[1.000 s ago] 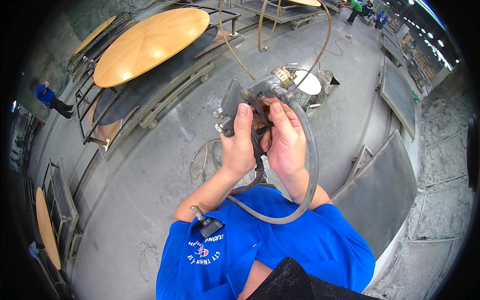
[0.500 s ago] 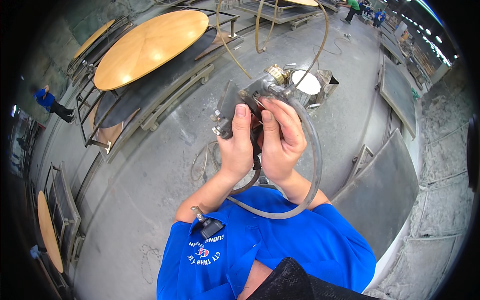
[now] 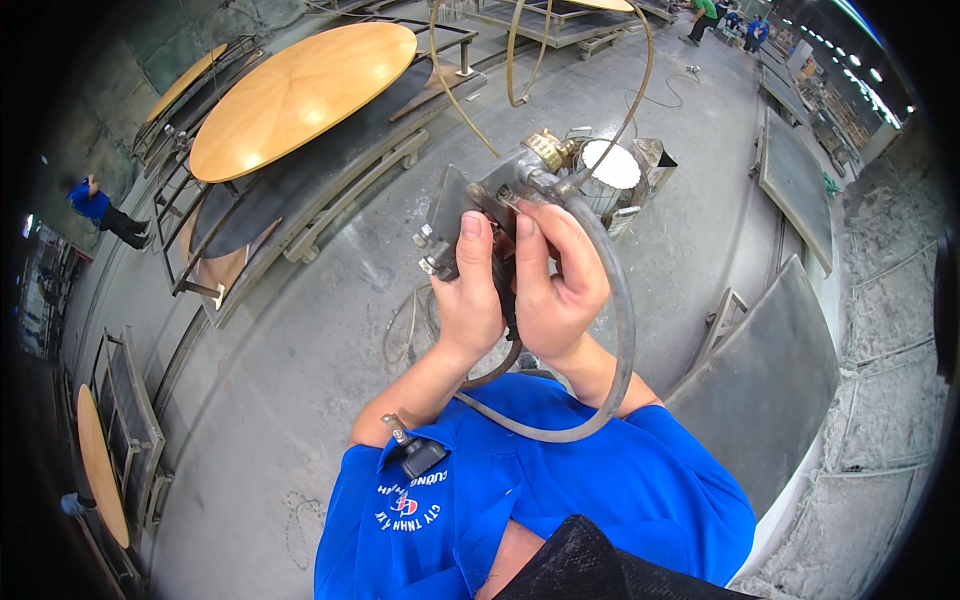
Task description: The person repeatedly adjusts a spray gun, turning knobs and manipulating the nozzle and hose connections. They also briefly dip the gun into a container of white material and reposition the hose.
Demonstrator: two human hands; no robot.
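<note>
Upper middle of the frame, the left hand [image 3: 468, 305] grips a dark metal device [image 3: 497, 182], fingers mostly hidden; the right hand [image 3: 558, 290] bunches narrowly against it, any grip unclear. The device is blocky, with brass fitting [image 3: 543, 149] and grey hose [image 3: 624, 310].

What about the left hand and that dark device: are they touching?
Touching: the head view shows the left hand gripping the dark device, thumb against it.
</note>
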